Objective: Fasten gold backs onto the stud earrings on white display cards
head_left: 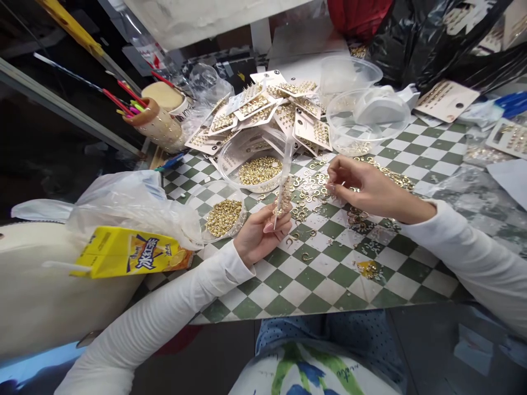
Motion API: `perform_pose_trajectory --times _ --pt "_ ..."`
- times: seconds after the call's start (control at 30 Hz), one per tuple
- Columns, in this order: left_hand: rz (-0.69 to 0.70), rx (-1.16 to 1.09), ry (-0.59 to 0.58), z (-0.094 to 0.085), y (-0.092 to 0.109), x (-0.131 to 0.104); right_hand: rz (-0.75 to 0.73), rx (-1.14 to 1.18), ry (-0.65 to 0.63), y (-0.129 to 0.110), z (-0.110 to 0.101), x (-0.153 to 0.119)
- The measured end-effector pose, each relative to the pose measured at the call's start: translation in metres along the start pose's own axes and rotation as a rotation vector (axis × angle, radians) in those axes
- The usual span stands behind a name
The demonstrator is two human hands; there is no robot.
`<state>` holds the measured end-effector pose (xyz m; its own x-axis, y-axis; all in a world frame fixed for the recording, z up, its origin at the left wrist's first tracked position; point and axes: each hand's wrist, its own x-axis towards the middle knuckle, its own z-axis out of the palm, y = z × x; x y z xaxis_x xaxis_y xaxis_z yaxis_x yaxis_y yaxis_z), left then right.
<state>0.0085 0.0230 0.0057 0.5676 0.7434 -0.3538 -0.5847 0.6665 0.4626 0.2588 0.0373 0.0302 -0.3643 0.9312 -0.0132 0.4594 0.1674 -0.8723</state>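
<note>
My left hand (pixel 265 230) is closed on a narrow card (pixel 284 192) seen nearly edge-on, with gold pieces of jewelry along it. To its right, my right hand (pixel 362 184) hovers at the scattered gold hooks (pixel 310 186), thumb and fingertips pressed together; what they pinch, if anything, is too small to make out. Behind my left hand stands a clear round tub (pixel 260 171) of small gold beads. A second clear tub (pixel 224 218) of gold beads sits to its left. Many cards of gold jewelry (pixel 263 107) are heaped behind the tubs.
The checkered table (pixel 296 280) bears more clear tubs (pixel 368 115) at the back. At the left are a yellow drink carton (pixel 127 252), plastic bags (pixel 123 192) and a pen cup (pixel 158 126). Clear plastic sheets (pixel 473 197) lie at the right, a black bag (pixel 432 49) behind.
</note>
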Motion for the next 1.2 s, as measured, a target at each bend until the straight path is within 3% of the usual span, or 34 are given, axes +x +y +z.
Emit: perform_pose_trajectory --times 0.13,0.4,0.97,1.2 --pt "-0.004 -0.010 -0.003 0.001 0.000 0.000 0.000 -0.015 0.038 0.002 0.002 0.001" --pt "0.003 -0.009 -0.002 0.004 0.000 0.000 0.061 0.081 -0.067 0.001 0.000 0.000" --pt "-0.007 -0.074 -0.077 0.002 0.001 0.000 0.196 0.170 -0.125 -0.002 -0.004 0.003" --pt "-0.028 -0.160 -0.040 0.004 -0.001 0.000 0.136 0.293 0.067 -0.015 0.007 -0.004"
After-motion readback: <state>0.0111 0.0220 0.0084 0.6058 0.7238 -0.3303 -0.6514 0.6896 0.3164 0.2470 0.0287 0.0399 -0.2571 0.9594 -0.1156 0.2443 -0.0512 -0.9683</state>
